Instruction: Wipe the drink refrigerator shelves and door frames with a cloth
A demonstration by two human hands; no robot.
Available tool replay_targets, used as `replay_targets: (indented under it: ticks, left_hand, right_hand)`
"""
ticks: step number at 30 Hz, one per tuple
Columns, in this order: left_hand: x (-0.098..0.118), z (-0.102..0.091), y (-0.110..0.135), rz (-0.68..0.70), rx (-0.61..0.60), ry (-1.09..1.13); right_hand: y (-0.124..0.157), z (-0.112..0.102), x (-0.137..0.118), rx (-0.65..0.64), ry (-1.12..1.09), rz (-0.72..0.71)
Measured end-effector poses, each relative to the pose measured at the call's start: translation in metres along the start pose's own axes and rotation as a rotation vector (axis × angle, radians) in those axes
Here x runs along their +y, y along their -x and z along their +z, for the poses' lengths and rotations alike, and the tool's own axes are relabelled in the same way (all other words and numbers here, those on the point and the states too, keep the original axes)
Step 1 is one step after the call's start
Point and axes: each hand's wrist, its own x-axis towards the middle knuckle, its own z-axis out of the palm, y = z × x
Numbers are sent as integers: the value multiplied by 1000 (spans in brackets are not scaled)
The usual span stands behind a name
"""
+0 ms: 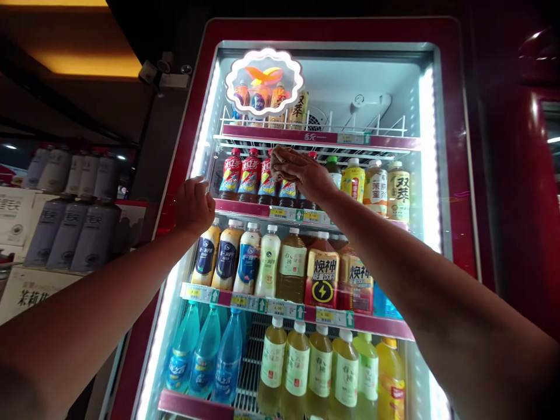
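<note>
A lit drinks cooler with a red frame point(455, 175) fills the view, its shelves packed with bottles. My right hand point(297, 170) reaches into the second shelf, fingers curled over the cap of a red-labelled tea bottle point(286, 189) in a row of the same bottles point(249, 175). My left hand point(195, 204) is closed on the left edge of the cooler opening point(202, 140), beside that shelf. Below are milk-tea bottles point(227, 259), yellow tea bottles point(297, 364) and blue bottles point(205, 350).
To the left stands a display of several grey bottles point(72, 233) on white cartons point(26, 291). A second red cooler point(525, 192) adjoins on the right. The top shelf point(315, 139) holds a few bottles behind a glowing round sign point(263, 81).
</note>
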Motion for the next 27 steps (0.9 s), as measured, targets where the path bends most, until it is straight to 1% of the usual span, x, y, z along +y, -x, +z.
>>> replay_targets:
  ticks: [5,10,15,16,20,23,25,27]
  left_hand:
    - [3,-3,-1,-36,-35,0]
    - [5,-7,-2,-25,-47,-36]
    - [5,-8,0,-18,-66,-31]
    - [5,-8,1,-18,-66,-25]
    - [6,-8,4,-32,-77,-25]
    - [11,-10,5,-29,-94,-56]
    - [15,-13,5,-8,-123,-91]
    - [18,-17,2,25,-201,-126]
  right_hand:
    - [11,-14,9,83,24,52]
    - [21,-26,20,39,-16,10]
    - [36,-37,33,155,6,56]
    - [39,-38,34,153,8,53]
    - [53,-51,37,77,18,7]
    - [62,-63,45,124,51,30]
    - [67,-68,50,162,76,54]
    - [73,-73,52,157,93,56]
